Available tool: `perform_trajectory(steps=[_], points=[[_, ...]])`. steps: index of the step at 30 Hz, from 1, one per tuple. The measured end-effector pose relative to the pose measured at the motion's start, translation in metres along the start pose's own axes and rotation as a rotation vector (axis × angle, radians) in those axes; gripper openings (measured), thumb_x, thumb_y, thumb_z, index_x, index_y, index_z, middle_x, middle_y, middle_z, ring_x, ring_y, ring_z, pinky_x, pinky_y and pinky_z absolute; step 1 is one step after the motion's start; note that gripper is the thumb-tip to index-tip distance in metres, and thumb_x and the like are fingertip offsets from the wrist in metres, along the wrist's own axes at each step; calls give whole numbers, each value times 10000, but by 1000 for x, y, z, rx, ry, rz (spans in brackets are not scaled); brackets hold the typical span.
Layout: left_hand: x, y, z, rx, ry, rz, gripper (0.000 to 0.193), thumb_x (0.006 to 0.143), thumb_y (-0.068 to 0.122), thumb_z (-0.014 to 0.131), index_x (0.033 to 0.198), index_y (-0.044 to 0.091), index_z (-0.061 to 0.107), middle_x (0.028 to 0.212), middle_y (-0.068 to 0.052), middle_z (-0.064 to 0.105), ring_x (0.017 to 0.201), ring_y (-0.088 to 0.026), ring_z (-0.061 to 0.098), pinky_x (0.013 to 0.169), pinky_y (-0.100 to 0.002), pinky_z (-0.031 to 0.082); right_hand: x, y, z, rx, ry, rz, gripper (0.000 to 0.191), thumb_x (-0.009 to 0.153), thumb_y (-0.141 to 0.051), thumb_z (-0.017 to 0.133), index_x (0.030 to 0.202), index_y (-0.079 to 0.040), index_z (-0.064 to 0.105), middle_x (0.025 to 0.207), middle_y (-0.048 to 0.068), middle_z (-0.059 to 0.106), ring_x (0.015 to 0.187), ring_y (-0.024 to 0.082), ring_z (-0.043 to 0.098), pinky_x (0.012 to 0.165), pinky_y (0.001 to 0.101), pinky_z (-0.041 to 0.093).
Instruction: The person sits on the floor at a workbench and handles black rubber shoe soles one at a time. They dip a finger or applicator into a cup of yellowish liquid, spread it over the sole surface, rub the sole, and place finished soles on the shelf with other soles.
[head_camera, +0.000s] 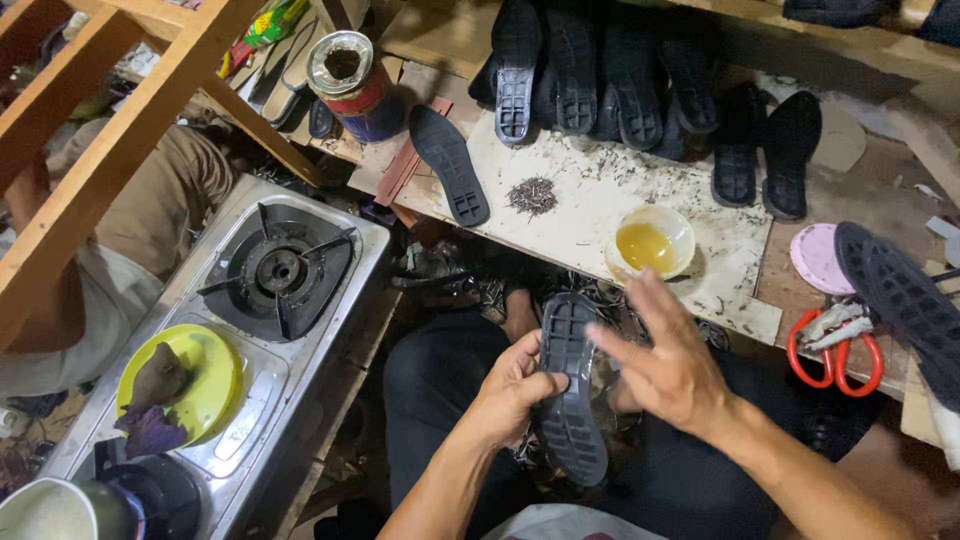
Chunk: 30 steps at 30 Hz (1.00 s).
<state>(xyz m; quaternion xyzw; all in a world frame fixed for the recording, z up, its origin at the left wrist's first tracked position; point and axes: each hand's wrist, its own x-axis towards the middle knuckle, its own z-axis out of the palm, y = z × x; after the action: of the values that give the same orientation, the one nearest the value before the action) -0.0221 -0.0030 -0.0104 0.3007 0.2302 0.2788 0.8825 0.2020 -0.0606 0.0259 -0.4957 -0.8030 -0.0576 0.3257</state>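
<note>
Left hand grips black shoe sole; right hand, fingers spread wide, hovers just beside it, glue bowl beyond.

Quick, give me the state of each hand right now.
Left hand: closed on the black rubber shoe sole, gripping its edge.
Right hand: open, fingers spread, holding nothing, just beside the sole.

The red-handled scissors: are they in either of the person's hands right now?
No: the red-handled scissors lie on the board, apart from the right hand, while the left hand grips a black shoe sole.
</note>
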Motion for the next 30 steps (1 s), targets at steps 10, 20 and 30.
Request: perform_trajectory(steps=[10, 20, 30], points=[[4, -9, 1, 101, 77, 104, 405, 881, -73, 595, 1281, -9, 585, 1066, -58, 710, 905, -115, 680, 835, -285, 564, -10, -10, 4, 350, -174, 186, 508, 727, 38, 652, 1191, -149, 746, 1614, 242, 321, 1498, 405, 348, 1200, 502, 348], [8, 3, -1, 187, 79, 137, 432, 895, -29, 659, 1315, 26, 572, 1146, -38, 686, 1029, -96, 654, 939, -259, 534, -19, -20, 10, 816, -187, 748, 497, 787, 27, 749, 1271, -31, 649, 1274, 87, 560, 917, 149, 697, 717, 256, 635], [-1, -3, -6, 150, 45, -36, 505, 797, -82, 675, 1289, 6, 607, 1055, -41, 707, 932, -126, 675, 864, -293, 555, 0, -9, 6, 614, -261, 477, 536, 786, 83, 632, 1305, -41, 667, 1590, 197, 348, 1449, 326, 428, 1136, 423, 403]])
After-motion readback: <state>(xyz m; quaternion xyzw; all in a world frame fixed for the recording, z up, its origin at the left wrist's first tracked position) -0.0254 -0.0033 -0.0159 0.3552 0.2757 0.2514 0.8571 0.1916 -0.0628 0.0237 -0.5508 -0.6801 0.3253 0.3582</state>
